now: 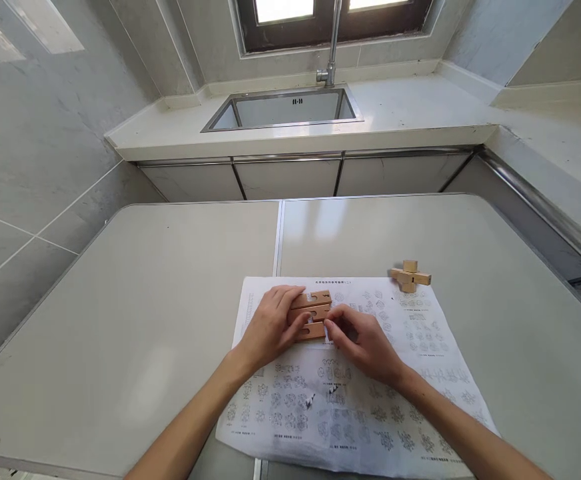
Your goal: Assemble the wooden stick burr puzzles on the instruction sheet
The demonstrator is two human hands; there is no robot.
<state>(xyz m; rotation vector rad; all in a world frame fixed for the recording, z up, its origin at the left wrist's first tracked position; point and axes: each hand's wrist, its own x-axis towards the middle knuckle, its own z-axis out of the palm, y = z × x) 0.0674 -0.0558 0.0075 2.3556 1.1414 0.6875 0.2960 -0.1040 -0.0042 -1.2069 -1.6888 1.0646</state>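
Observation:
Three notched wooden puzzle bars point(312, 313) lie side by side on a printed instruction sheet point(350, 393) on a pale table point(170, 300). My left hand point(270, 327) rests over their left ends, fingers curled round them. My right hand point(363, 340) pinches at their right ends, fingers closed on the bars. A small assembled wooden cross piece point(410, 276) stands apart at the sheet's upper right corner, untouched.
Beyond the table runs a counter with a steel sink point(283, 110) and a tall faucet point(331, 47) under a window. A seam point(279, 233) splits the table top down the middle. Tiled floor lies to the left.

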